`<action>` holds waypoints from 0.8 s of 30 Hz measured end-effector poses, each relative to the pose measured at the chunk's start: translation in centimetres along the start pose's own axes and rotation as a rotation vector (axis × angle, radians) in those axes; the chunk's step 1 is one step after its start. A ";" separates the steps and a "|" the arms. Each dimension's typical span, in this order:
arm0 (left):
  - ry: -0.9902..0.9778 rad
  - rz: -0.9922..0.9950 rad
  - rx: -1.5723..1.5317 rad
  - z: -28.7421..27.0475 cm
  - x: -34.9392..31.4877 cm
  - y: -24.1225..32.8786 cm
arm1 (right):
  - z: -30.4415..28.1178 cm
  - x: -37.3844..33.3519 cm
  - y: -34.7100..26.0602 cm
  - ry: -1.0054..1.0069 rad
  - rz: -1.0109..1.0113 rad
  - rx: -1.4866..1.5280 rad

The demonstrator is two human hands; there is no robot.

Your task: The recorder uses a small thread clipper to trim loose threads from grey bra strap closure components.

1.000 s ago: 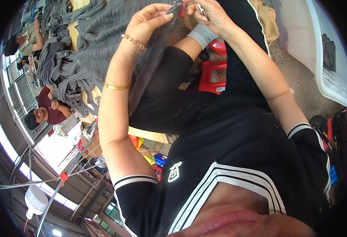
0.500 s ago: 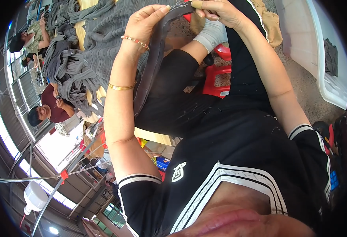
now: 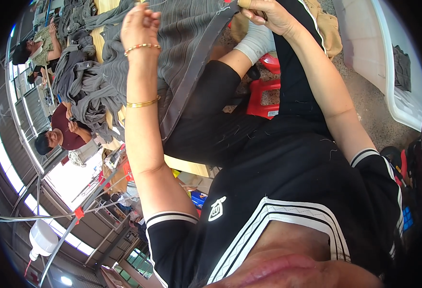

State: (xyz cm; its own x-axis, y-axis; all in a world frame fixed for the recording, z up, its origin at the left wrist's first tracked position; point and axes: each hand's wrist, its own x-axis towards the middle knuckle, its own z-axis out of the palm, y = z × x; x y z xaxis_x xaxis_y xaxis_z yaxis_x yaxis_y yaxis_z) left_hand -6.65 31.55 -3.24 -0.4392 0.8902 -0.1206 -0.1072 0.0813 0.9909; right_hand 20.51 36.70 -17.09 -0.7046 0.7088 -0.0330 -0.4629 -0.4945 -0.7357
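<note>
My right hand [image 3: 273, 17], with a tan cover on one finger, pinches the dark edge band of a grey striped cloth [image 3: 184, 29] at the top of the view. Loose pale threads [image 3: 224, 8] stick out of the band beside those fingertips. My left hand [image 3: 141, 30] is raised to the left, over the cloth and apart from the band. Its fingers are curled together, and a thin thread [image 3: 157, 5] runs from them toward the right. Whether a needle is among the fingers cannot be made out. The band [image 3: 191, 81] slopes down across my lap.
Crumpled grey garments [image 3: 83, 77] lie on a wooden table [image 3: 98, 41] at the left, where two people sit. A red stool [image 3: 263, 98] stands below my leg. At the right is a white plastic bin [image 3: 391, 91] with dark cloth in it. Tan cloth [image 3: 328, 33] lies nearby.
My left hand has moved left, away from the band and my right hand, drawing out thread. The cloth now hangs more spread between my arms. My right hand stays at the band.
</note>
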 end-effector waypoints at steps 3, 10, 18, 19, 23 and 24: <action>0.098 0.017 -0.007 -1.6 1.5 0.8 | 0.4 -0.3 -0.3 -0.026 0.017 0.047; -0.557 0.003 0.607 3.5 -2.3 -3.6 | 0.6 -0.5 -0.1 0.020 0.048 0.037; -0.567 -0.063 0.676 3.5 -2.2 -5.7 | 0.0 0.2 1.1 0.011 0.045 0.064; -0.574 -0.063 0.673 3.7 -2.0 -5.7 | -0.8 0.8 1.9 -0.180 -0.119 0.150; -0.487 -0.163 0.562 2.8 -2.1 -4.7 | 0.6 -0.4 0.5 0.020 0.045 0.073; -0.433 -0.169 0.513 2.7 -2.0 -4.2 | 0.8 -0.4 0.3 0.017 0.041 0.073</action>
State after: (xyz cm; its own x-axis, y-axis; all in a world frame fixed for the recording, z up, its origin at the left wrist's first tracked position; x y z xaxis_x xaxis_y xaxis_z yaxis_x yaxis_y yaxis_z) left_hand -2.95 30.61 -6.99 -0.0463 0.9368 -0.3467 0.3395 0.3411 0.8766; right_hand 20.27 35.89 -16.76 -0.7145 0.6957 -0.0742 -0.4723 -0.5578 -0.6825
